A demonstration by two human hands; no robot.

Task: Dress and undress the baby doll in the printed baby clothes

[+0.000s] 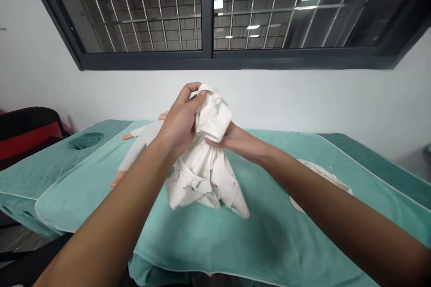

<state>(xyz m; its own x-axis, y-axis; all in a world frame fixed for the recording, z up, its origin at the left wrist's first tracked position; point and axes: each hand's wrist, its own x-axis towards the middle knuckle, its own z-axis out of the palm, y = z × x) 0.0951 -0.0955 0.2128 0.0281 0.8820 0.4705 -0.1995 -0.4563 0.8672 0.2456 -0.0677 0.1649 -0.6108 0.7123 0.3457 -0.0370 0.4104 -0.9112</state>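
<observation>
Both hands grip a small white printed baby garment, raised above the teal-covered bed. My left hand pinches its upper edge between thumb and fingers. Lower on the bunched part, my right hand is closed around the cloth, its fingers partly hidden behind it. Loose fabric hangs below, slightly blurred. Behind my left forearm lies a doll in pale clothing, partly covered from view. Beyond my right forearm, another white cloth piece lies on the bed, partly hidden by the arm.
A teal cover spreads over the bed, which has a round hole at left. A red and black item stands at the far left. The white wall and a dark-framed barred window rise behind.
</observation>
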